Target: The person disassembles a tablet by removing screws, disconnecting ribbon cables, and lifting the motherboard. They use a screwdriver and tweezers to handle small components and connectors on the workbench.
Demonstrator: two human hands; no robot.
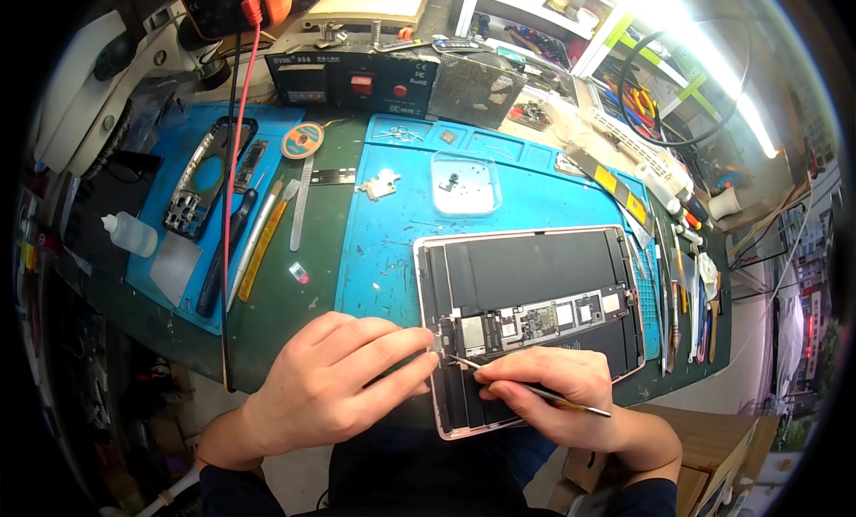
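An opened tablet [526, 267], its dark cells and long circuit board [544, 325] exposed, lies tilted on the blue mat [374, 267]. My left hand [343, 379] has its curled fingers on the tablet’s left edge, with the thumb mostly hidden. My right hand [557, 397] pinches a slim metal tool [575, 405] over the lower left of the tablet, its tip by small connectors near my left fingertips. Behind the tablet is a clear tray [465, 196] with small dark parts; a small metal plate [379, 185] lies left of the tray.
At left, a second mat holds a phone frame [183, 205], dropper bottle [134, 234] and screwdrivers [214, 276]; red and black leads cross it. A solder wick spool [301, 140] lies beside them. Dark bench equipment [352, 80] stands behind. Several hand tools [675, 312] line the right side.
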